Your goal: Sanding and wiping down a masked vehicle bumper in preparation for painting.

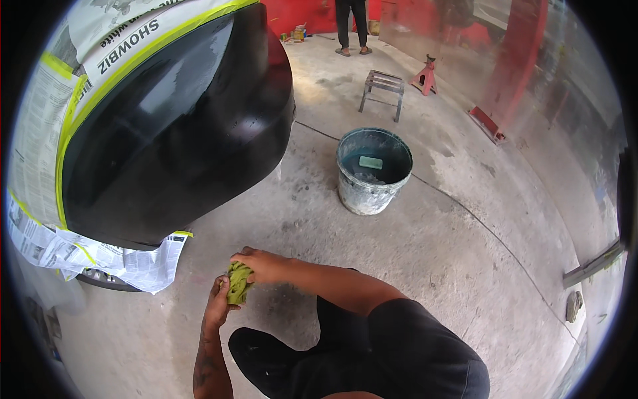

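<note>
Both my hands grip a crumpled yellow-green cloth [238,284] over the concrete floor. My left hand [216,303] is closed on its lower left side. From the upper right, my right hand [260,265] wraps round the top of it. Ahead and to the left stands a glossy black car body panel [179,126], with wet-looking streaks on its upper part. Yellow-green tape [64,149] and newspaper sheets [33,153] mask its edges. A stained bucket [373,189] stands to the right of the panel, with liquid and a pale green block [370,162] inside.
A small metal stool [384,83] and a red jack stand [426,76] stand beyond the bucket. A dark cable [475,219] crosses the floor. Another person [352,26] stands at the back near several cans [298,33]. Loose newspaper [159,266] hangs below the panel.
</note>
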Action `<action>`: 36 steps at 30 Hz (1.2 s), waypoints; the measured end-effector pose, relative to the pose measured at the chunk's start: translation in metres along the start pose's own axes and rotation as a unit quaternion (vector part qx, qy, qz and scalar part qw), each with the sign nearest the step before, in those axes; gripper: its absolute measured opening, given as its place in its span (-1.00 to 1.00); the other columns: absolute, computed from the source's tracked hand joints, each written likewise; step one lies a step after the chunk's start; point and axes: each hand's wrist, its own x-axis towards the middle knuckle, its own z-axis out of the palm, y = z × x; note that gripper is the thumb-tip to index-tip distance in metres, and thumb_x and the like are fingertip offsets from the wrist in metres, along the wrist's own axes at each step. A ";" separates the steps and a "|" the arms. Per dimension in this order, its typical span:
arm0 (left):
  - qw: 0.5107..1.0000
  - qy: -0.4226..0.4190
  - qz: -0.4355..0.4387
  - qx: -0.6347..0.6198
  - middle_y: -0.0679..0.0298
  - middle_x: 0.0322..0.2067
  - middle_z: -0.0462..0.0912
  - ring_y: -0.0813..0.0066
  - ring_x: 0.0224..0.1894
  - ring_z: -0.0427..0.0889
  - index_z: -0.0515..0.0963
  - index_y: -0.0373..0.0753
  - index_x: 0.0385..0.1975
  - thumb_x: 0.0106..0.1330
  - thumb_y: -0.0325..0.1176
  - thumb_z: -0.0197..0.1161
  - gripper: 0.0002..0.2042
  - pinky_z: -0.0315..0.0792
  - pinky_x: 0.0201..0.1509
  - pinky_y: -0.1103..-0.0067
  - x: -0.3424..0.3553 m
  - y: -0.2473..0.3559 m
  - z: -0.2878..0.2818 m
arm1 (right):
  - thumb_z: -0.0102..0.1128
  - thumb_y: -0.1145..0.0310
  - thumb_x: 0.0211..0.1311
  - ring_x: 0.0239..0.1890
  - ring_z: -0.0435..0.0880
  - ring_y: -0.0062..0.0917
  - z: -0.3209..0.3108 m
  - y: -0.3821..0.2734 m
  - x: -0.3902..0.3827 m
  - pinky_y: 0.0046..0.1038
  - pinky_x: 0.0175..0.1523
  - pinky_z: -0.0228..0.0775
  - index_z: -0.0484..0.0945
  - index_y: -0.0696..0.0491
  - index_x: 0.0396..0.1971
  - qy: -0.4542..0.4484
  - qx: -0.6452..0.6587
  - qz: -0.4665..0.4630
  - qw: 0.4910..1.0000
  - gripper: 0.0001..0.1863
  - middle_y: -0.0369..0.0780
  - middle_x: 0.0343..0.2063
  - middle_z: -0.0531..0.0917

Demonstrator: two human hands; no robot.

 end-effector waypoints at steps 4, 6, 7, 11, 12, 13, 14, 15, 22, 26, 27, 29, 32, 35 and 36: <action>0.916 0.115 0.293 0.251 0.11 -0.33 0.65 0.39 -0.44 0.51 0.52 -0.29 -0.08 0.54 -0.08 -0.03 -0.63 0.46 -0.34 0.45 0.017 -0.025 -0.028 | 0.35 0.53 0.04 0.09 0.54 -0.11 -0.012 -0.020 0.006 -0.20 0.19 0.43 0.30 -0.04 0.27 -0.028 0.062 0.062 0.996 -0.27 -0.03 0.05 0.49; 0.902 0.136 0.298 0.281 0.04 -0.40 0.61 0.37 -0.46 0.46 0.52 -0.35 -0.17 0.55 -0.10 -0.05 -0.62 0.44 -0.33 0.43 0.017 -0.021 -0.018 | 0.33 0.53 0.09 0.12 0.53 -0.12 -0.018 -0.012 0.003 -0.18 0.18 0.42 0.24 -0.10 0.33 -0.071 0.085 0.075 0.991 -0.23 0.02 0.09 0.49; 0.886 0.160 0.300 0.315 -0.02 -0.48 0.58 0.36 -0.48 0.42 0.53 -0.41 -0.26 0.56 -0.13 -0.06 -0.59 0.41 -0.31 0.42 0.010 -0.010 -0.013 | 0.33 0.53 0.09 0.12 0.53 -0.12 -0.022 -0.015 0.001 -0.18 0.18 0.42 0.24 -0.10 0.33 -0.072 0.083 0.076 0.991 -0.23 0.02 0.09 0.49; 0.859 0.279 0.247 0.351 -0.04 -0.52 0.56 0.39 -0.46 0.42 0.53 -0.47 -0.30 0.56 -0.12 -0.05 -0.55 0.38 -0.30 0.41 -0.005 0.024 -0.033 | 0.20 0.56 0.14 0.10 0.55 -0.10 -0.048 -0.007 -0.011 -0.19 0.16 0.44 0.37 -0.13 0.28 -0.083 -0.010 0.168 0.982 -0.35 -0.01 0.12 0.50; 0.860 0.276 0.250 0.349 -0.04 -0.52 0.56 0.39 -0.46 0.42 0.53 -0.47 -0.30 0.56 -0.12 -0.05 -0.55 0.38 -0.30 0.41 -0.003 0.031 -0.043 | 0.15 0.55 0.16 0.09 0.55 -0.11 -0.055 0.006 -0.016 -0.20 0.16 0.43 0.44 -0.16 0.23 -0.100 -0.033 0.198 0.974 -0.41 -0.03 0.13 0.50; 0.878 0.279 0.259 0.290 0.04 -0.48 0.60 0.43 -0.42 0.45 0.55 -0.46 -0.29 0.55 -0.10 -0.04 -0.55 0.40 -0.26 0.44 -0.005 0.037 -0.056 | 0.15 0.55 0.16 0.09 0.55 -0.11 -0.060 0.015 -0.018 -0.20 0.16 0.43 0.44 -0.16 0.23 -0.101 -0.035 0.197 0.975 -0.41 -0.03 0.13 0.50; 0.893 0.278 0.268 0.230 0.12 -0.45 0.63 0.47 -0.38 0.49 0.57 -0.44 -0.28 0.55 -0.09 -0.03 -0.54 0.41 -0.21 0.48 -0.008 0.046 -0.059 | 0.11 0.56 0.15 0.11 0.54 -0.12 -0.064 0.023 -0.021 -0.23 0.18 0.42 0.50 -0.13 0.14 -0.128 -0.082 0.215 0.965 -0.48 -0.06 0.11 0.51; 0.893 0.280 0.269 0.229 0.12 -0.45 0.63 0.47 -0.38 0.49 0.57 -0.44 -0.28 0.55 -0.09 -0.03 -0.54 0.41 -0.21 0.48 -0.010 0.053 -0.056 | 0.08 0.56 0.14 0.13 0.52 -0.13 -0.066 0.030 -0.023 -0.26 0.20 0.40 0.57 -0.11 0.06 -0.156 -0.129 0.233 0.951 -0.55 -0.08 0.08 0.53; 0.911 0.143 0.385 0.028 0.30 -0.29 0.67 0.65 -0.23 0.55 0.60 -0.39 -0.11 0.53 -0.12 0.03 -0.60 0.42 -0.07 0.65 -0.033 0.132 0.025 | 0.14 0.33 0.20 0.21 0.45 -0.23 -0.052 -0.003 -0.014 -0.02 0.20 0.31 0.59 -0.19 -0.03 -0.063 -0.144 0.195 0.968 -0.69 -0.15 0.09 0.56; 0.929 -0.022 0.358 0.095 0.35 -0.32 0.68 0.67 -0.28 0.58 0.60 -0.39 -0.09 0.46 -0.25 0.17 -0.71 0.45 -0.17 0.68 -0.052 0.130 0.083 | 0.03 0.27 0.39 0.10 0.50 -0.44 -0.034 -0.014 -0.001 -0.29 0.22 0.33 0.52 0.07 0.08 -0.046 0.453 0.191 0.870 -0.66 -0.22 -0.01 0.57; 0.922 -0.042 0.365 0.119 0.34 -0.32 0.69 0.68 -0.28 0.58 0.61 -0.38 -0.10 0.43 -0.29 0.20 -0.74 0.46 -0.18 0.68 -0.058 0.123 0.093 | 0.01 0.26 0.43 0.08 0.51 -0.50 -0.031 -0.021 -0.001 -0.36 0.19 0.37 0.50 0.13 0.11 -0.014 0.543 0.192 0.817 -0.63 -0.23 -0.02 0.58; 0.909 -0.093 0.368 0.172 0.31 -0.32 0.69 0.66 -0.28 0.59 0.61 -0.36 -0.10 0.37 -0.36 0.27 -0.78 0.47 -0.17 0.67 -0.065 0.115 0.111 | 0.02 0.23 0.43 0.05 0.54 -0.52 -0.036 -0.011 -0.002 -0.41 0.15 0.41 0.48 0.12 0.14 0.051 0.429 0.105 0.896 -0.60 -0.23 -0.01 0.59; 0.893 -0.137 0.378 0.204 0.27 -0.31 0.70 0.60 -0.27 0.61 0.61 -0.35 -0.08 0.31 -0.41 0.32 -0.76 0.49 -0.12 0.63 -0.072 0.107 0.122 | 0.05 0.03 0.40 -0.06 0.63 -0.52 -0.050 0.000 0.011 -0.47 0.03 0.50 0.51 0.09 0.11 0.157 0.583 0.237 0.761 -0.52 -0.21 -0.04 0.64; 0.888 -0.148 0.391 0.194 0.23 -0.28 0.70 0.54 -0.24 0.63 0.59 -0.34 -0.02 0.27 -0.43 0.35 -0.70 0.50 -0.06 0.58 -0.075 0.093 0.115 | 0.04 -0.03 0.39 -0.15 0.65 -0.47 -0.062 -0.004 0.002 -0.41 -0.04 0.54 0.57 0.04 -0.03 0.188 0.707 0.180 0.658 -0.55 -0.24 -0.15 0.67; 0.893 -0.146 0.386 0.181 0.22 -0.26 0.70 0.51 -0.22 0.64 0.57 -0.34 0.00 0.25 -0.43 0.36 -0.67 0.50 -0.03 0.55 -0.074 0.086 0.111 | 0.04 -0.07 0.38 -0.19 0.66 -0.45 -0.071 -0.004 -0.001 -0.38 -0.07 0.56 0.58 0.02 -0.08 0.235 0.721 0.159 0.632 -0.55 -0.25 -0.20 0.67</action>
